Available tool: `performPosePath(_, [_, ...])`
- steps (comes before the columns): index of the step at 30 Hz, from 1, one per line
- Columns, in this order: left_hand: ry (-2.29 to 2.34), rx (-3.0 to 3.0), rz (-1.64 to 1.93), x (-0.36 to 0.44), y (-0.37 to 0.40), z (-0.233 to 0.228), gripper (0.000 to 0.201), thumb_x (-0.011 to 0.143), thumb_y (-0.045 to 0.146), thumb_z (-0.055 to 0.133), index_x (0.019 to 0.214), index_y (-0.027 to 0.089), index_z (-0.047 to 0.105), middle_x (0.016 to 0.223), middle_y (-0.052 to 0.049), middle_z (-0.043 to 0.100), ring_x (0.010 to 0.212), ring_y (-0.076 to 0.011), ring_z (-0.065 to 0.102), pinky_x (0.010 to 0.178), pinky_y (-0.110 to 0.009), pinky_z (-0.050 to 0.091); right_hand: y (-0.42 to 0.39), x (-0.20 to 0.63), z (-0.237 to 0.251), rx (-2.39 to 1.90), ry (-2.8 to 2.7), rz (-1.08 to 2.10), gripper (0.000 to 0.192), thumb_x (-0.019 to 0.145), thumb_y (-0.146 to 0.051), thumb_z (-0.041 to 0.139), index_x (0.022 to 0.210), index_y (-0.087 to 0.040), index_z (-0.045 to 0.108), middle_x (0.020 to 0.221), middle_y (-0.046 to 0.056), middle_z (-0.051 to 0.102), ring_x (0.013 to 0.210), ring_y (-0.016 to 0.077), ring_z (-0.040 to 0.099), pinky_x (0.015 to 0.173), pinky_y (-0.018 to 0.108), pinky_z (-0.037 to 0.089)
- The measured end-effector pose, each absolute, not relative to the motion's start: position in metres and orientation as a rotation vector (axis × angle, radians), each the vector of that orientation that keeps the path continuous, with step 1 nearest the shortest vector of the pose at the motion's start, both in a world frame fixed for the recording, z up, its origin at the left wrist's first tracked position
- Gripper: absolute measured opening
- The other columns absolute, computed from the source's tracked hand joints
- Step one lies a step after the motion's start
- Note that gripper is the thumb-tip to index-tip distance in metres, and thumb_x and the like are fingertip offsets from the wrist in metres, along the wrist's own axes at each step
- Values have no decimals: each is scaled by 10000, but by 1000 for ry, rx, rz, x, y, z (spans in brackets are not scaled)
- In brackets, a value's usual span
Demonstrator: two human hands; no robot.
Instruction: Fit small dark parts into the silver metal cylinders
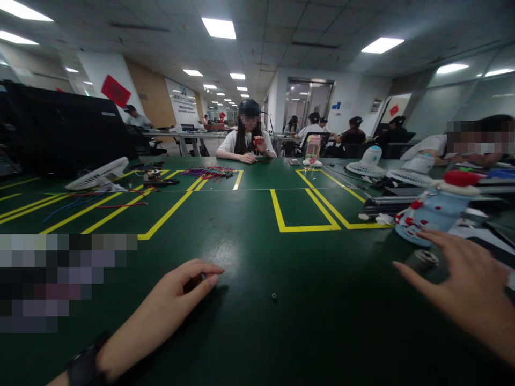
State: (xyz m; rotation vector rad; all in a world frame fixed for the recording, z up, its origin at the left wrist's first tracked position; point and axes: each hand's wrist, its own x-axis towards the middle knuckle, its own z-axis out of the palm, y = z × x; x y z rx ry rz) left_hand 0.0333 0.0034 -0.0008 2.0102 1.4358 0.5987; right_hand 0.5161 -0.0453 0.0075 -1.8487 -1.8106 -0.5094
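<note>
My right hand (462, 284) is open at the right, thumb and fingers spread on either side of a dark metal cylinder (422, 261) with a hole in its end face. Whether the fingers touch the cylinder I cannot tell. Just behind it stands a light-blue bottle (438, 212) with a red top. My left hand (189, 287) is low over the green table (322, 332), its thumb and forefinger tips close together, with nothing visible between them. A tiny ring-shaped metal piece (274, 296) lies on the table between my hands.
Yellow tape (309, 229) marks the table. Wires (209, 172) and a white fan (98, 174) are at the left, with a black monitor (60, 128) behind. More fans (368, 162) and metal profiles (386, 203) lie at the right. A person (247, 134) sits opposite; another leans in at right.
</note>
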Motion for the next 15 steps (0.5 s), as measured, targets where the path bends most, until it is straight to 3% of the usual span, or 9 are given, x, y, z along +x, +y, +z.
performPosePath(2, [1440,2042,588,38,3,-1,293,886,463,493,1075,289,635,1047,-20,645,937,-231,609,847,-372,479,-43,463,13,-1683,-2005,-526,514,767,-502,552,1235,-307,470,1285,64,491,1207,338,430,980,548,309])
performPosePath(3, [1439,2062,582,40,2,-2,300,888,462,488,1080,286,636,1040,-25,642,930,-231,609,844,-373,480,-42,434,15,-1549,-2178,-408,412,799,-455,541,1196,-351,503,1252,23,521,1181,292,456,972,507,327])
performPosePath(6, [1417,2124,571,41,0,-3,309,888,455,488,1096,279,637,1018,-33,631,916,-229,606,831,-369,485,-33,358,18,-1332,-2451,-13,405,836,-380,537,1239,-383,499,1229,6,546,1114,240,479,920,454,353])
performPosePath(8, [1404,2152,574,38,-1,-4,305,890,442,490,1111,288,632,1020,-32,622,914,-226,603,822,-369,488,-27,328,18,-1293,-2515,134,321,842,-372,538,1162,-377,564,1127,-4,591,1031,218,499,869,425,366])
performPosePath(11, [1396,2169,584,35,-1,-5,306,894,426,488,1140,300,620,1015,-31,619,908,-224,599,828,-377,486,-22,321,22,-1294,-2553,197,152,858,-378,507,909,-335,644,929,-35,624,905,178,523,821,387,371])
performPosePath(15, [1381,2174,578,36,-1,-6,295,896,417,485,1132,305,620,1017,-29,614,905,-218,594,823,-366,485,-28,373,35,-1444,-2426,110,183,873,-359,452,930,-273,603,956,7,617,888,184,539,832,405,367])
